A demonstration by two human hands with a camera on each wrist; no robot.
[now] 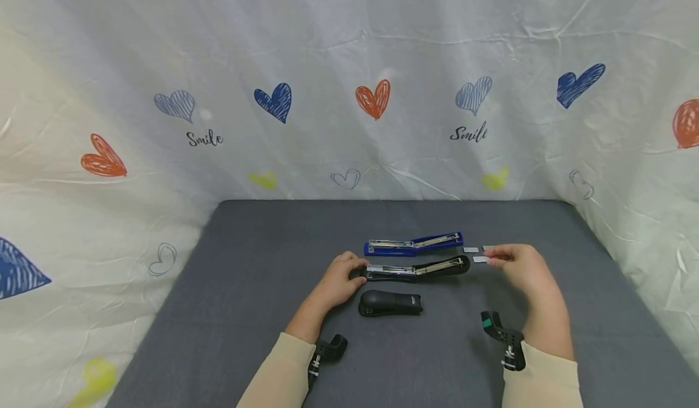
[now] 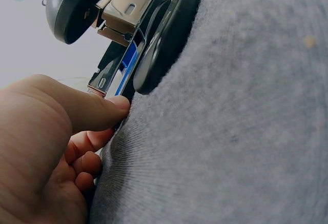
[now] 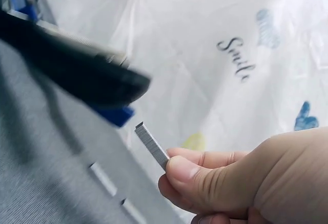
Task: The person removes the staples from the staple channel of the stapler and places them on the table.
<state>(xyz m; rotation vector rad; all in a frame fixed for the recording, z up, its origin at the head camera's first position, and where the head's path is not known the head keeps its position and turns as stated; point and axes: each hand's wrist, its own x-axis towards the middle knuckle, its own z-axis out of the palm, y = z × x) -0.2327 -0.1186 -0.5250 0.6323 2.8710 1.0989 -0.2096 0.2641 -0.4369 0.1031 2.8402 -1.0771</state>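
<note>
The right grip [image 1: 519, 268] is clamped on a strip of staples [image 3: 152, 146] — thumb and fingers pinch one end, and the rest juts out beyond the fingertips towards the staplers. In the head view this strip sits just beyond the right end of the open black stapler [image 1: 417, 271], near it but apart. Two loose staple strips [image 3: 103, 179] lie on the grey worktop [image 1: 273, 274] close to the same hand.

The left grip [image 1: 340, 279] is closed about the left end of the open black stapler, thumb on the near side. That stapler lies folded open, its metal channel and upper arm showing. Just behind it is the blue stapler [image 1: 390, 251], also opened out; in front — nearer the person — rests a closed black stapler [image 1: 390, 303], which neither hand touches. Behind the worktop hangs a white curtain [image 1: 327, 141] printed with hearts.
</note>
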